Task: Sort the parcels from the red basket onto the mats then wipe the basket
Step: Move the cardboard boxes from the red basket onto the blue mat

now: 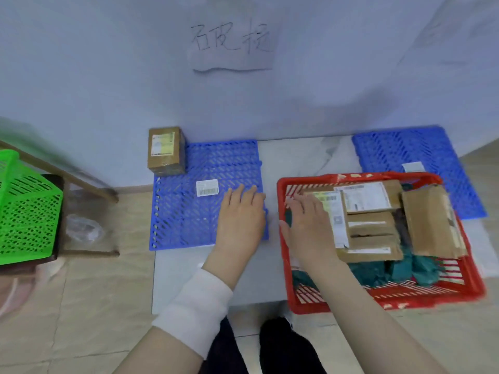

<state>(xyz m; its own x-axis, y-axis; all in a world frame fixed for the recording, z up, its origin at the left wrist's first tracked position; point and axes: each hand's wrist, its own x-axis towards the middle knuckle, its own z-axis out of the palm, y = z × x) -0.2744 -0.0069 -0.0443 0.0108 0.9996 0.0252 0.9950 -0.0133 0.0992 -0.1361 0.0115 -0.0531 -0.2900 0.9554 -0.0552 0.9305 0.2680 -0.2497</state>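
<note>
The red basket point(378, 299) sits on the floor at the right, holding several brown cardboard parcels point(374, 230) and dark green bags point(413, 269). One brown parcel point(165, 151) stands at the far left corner of the left blue mat point(205, 163), near a small white label point(207, 187). The right blue mat point(405, 147) lies behind the basket and bears only a white label. My left hand point(240, 214) hovers flat with straight fingers over the left mat's right side. My right hand point(310, 225) reaches into the basket's left end, fingers extended onto a labelled parcel.
A green basket point(27, 211) stands on a dark stool at the left, with a crumpled clear plastic bag point(83, 229) beside it. A paper sign with handwritten characters point(232, 41) hangs on the wall. My dark shoes point(270, 346) are at the bottom centre.
</note>
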